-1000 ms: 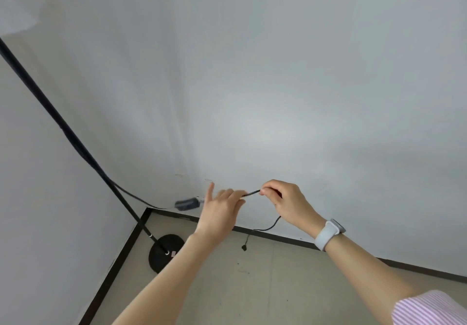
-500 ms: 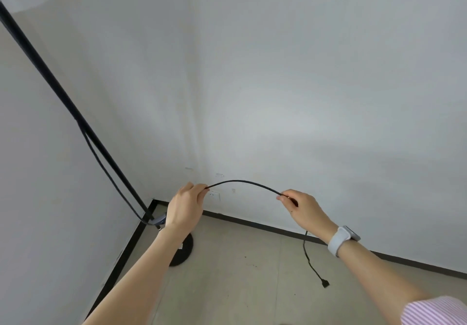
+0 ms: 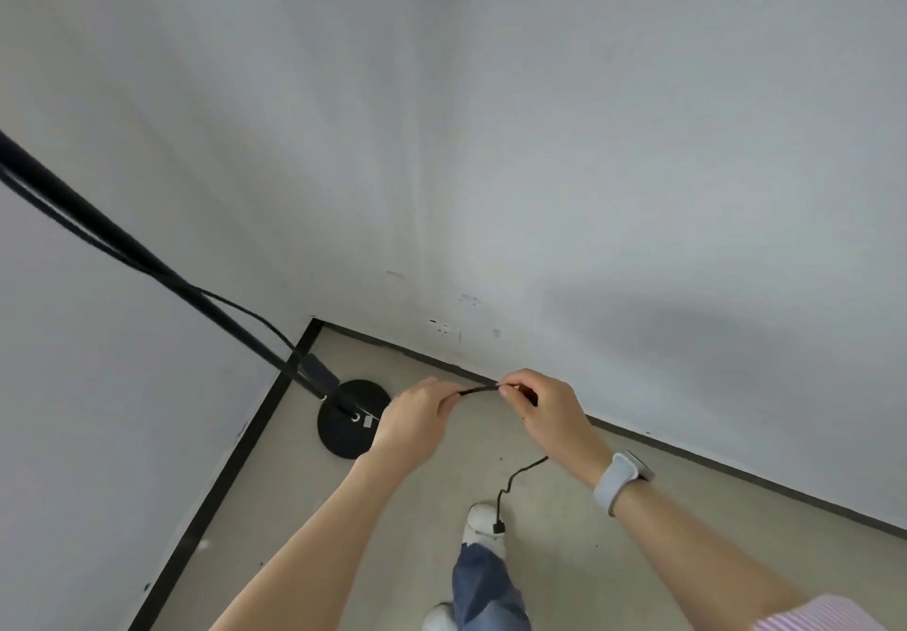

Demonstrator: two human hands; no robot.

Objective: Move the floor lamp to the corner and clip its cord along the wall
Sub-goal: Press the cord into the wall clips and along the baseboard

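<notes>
The black floor lamp stands in the room corner, its round base (image 3: 351,418) on the floor and its thin pole (image 3: 147,257) rising up to the left. A black cord (image 3: 478,389) runs from the pole past a small inline box (image 3: 320,371) to my hands. My left hand (image 3: 417,417) pinches the cord from the left. My right hand (image 3: 547,407) pinches it a short way to the right, in front of the wall's base. The cord's free end hangs below my right hand, ending in a small plug (image 3: 498,527) above my shoe.
Two white walls meet at the corner, edged by a black baseboard (image 3: 230,463) along the beige floor. Small scuff marks (image 3: 444,328) dot the right wall just above the floor. My leg in blue jeans and a white shoe (image 3: 483,522) stands below my hands.
My hands have come close together and lower, near the baseboard, so the cord span between them is short. The view has tilted down, showing my leg and shoe.
</notes>
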